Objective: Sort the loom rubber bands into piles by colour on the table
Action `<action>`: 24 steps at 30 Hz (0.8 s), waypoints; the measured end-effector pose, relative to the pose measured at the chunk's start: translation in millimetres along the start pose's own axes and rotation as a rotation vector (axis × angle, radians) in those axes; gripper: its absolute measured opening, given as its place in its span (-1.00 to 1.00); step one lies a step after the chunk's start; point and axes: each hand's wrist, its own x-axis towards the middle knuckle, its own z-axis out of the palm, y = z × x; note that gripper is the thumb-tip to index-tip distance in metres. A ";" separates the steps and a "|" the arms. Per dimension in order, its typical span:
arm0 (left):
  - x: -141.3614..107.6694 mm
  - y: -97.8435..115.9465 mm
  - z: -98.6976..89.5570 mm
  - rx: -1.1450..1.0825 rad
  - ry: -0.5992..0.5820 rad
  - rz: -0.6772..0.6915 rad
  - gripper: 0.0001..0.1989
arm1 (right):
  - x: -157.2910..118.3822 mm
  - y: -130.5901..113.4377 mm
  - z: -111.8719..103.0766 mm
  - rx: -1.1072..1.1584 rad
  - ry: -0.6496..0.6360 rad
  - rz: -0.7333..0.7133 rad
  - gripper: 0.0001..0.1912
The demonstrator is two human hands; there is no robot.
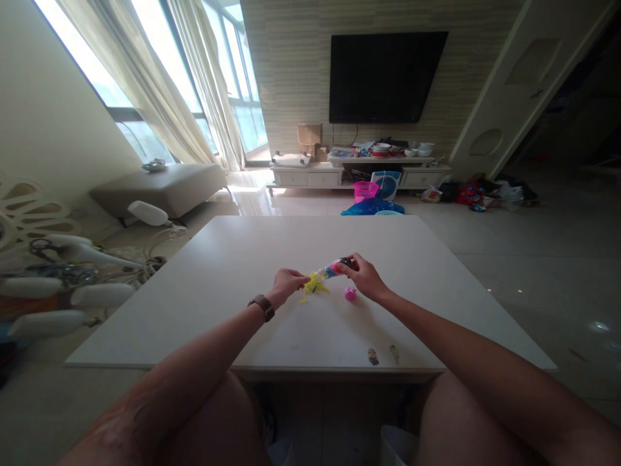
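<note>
Colourful tube (332, 269), slanting between the hands over the tabletop (218, 278), looks light and perhaps slick-sided (its material is hard to make out), so the dark end seems the best hold. The right hand (365, 277) has its fingers curled around that end; the left hand (289, 283) pinches the edge of the soft-looking yellow strands (316, 283), thumb nearly meeting fingertips.

The left hand (290, 285) pinches the yellow strands (315, 285) mid-tabletop (242, 259); the right hand (363, 275) holds a multicoloured tube (332, 269) against them. A pink object (350, 294) sits just beside, and a Minion figure (372, 356) lies near the front edge
</note>
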 end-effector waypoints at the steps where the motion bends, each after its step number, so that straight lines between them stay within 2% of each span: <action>1: 0.4 -0.7 -0.1 0.012 -0.012 0.002 -0.78 | 0.2 0.6 0.3 -0.004 0.003 -0.012 -0.65; 4: 1.4 -2.8 -0.3 0.052 -0.092 0.017 -0.76 | 1.9 3.7 1.6 -0.016 0.011 -0.091 -0.65; 8: 4.9 -5.5 -0.3 0.156 -0.155 0.090 -0.72 | 4.1 9.2 3.6 -0.052 -0.006 -0.201 -0.56; 12: 8.9 -6.6 -1.4 0.317 -0.096 0.291 -0.75 | 3.6 10.7 4.8 -0.138 -0.028 -0.237 -0.51; 14: 8.8 -5.4 -2.6 0.381 -0.052 0.330 -0.81 | 2.9 9.3 4.7 -0.174 -0.031 -0.242 -0.51; 20: 3.3 2.5 -7.0 0.397 -0.045 0.205 -0.83 | 0.8 5.4 3.5 -0.233 -0.060 -0.241 -0.54; 24: 1.5 6.4 -8.4 0.404 -0.024 0.176 -0.84 | -0.6 3.4 2.7 -0.202 -0.040 -0.212 -0.58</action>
